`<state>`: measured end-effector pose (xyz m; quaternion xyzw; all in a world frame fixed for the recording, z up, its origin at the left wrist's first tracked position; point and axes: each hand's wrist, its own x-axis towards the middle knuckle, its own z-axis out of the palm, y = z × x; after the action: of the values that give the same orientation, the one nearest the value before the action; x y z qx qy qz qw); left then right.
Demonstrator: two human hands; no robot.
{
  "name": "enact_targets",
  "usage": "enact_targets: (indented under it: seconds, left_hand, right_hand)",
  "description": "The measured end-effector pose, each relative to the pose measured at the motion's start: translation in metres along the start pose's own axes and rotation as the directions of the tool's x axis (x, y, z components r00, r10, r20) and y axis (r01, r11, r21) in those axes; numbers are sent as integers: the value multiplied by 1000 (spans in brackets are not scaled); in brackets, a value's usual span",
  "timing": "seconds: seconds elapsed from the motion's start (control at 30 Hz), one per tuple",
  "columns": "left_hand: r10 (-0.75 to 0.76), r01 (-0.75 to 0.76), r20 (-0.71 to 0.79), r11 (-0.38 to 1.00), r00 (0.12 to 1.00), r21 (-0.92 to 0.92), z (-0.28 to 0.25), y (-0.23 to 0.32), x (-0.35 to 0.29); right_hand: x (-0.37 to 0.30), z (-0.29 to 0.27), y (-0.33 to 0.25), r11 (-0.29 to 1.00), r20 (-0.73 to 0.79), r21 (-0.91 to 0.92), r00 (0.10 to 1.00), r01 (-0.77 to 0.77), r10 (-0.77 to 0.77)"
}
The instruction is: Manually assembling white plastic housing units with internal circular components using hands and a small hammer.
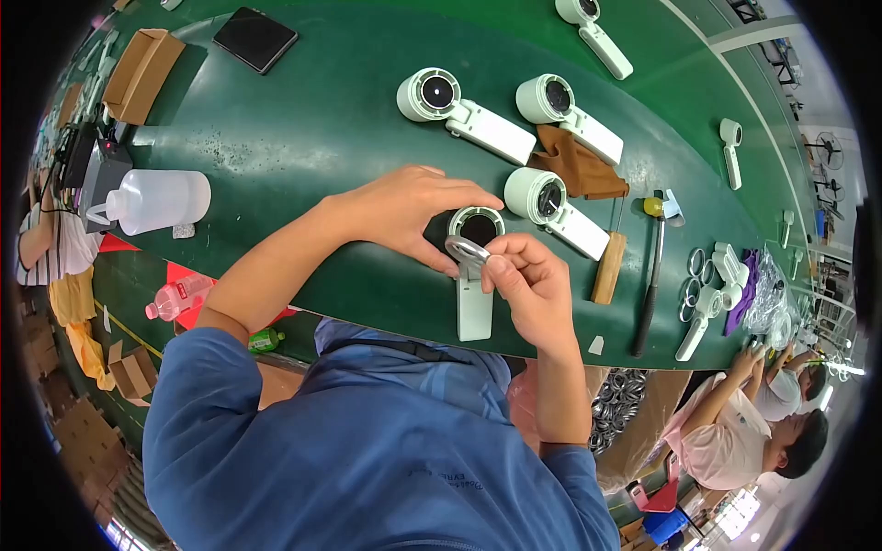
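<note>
A white handheld fan lies on the green tabletop close to the near edge, its round dark-centred head pointing away from me. My left hand curls round that head from the left, forefinger along the far side and thumb on the near side. Between the thumb and fingers of my right hand is a shiny metal ring, tilted over the lower part of the fan head. Just right of it lies another white fan.
More fans lie beyond, near a brown cloth. At right are a wooden-handled tool, a hammer and loose rings. A translucent bottle and cardboard box stand left. Co-workers sit right.
</note>
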<state>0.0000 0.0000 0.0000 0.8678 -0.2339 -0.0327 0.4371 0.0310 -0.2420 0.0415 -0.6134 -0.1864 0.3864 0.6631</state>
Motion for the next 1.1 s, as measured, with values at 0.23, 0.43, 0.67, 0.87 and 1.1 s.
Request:
enact_targets:
  seconds: [0.23,0.43,0.67,0.87,1.1]
  left_hand:
    - [43,-45,-30,998,999,-51,2,-7,0]
    - [-24,25,23,996,999,-81,-3,-2,-1]
    - [16,-19,-40,996,999,-83,3,-8,-1]
    - [-40,44,38,994,998,-101,1,-8,-1]
    - [-103,121,89,964,991,-237,1,7,3]
  right_hand:
    - [0,4,2,1000,-70,17,997,-11,12]
    - [0,6,3,999,-84,-40,996,36,-40]
    - [1,3,-2,1000,-75,-22,997,9,-11]
    - [2,4,1,995,-108,-97,993,38,-49]
    - [18,4,2,781,-209,-515,831,354,-515]
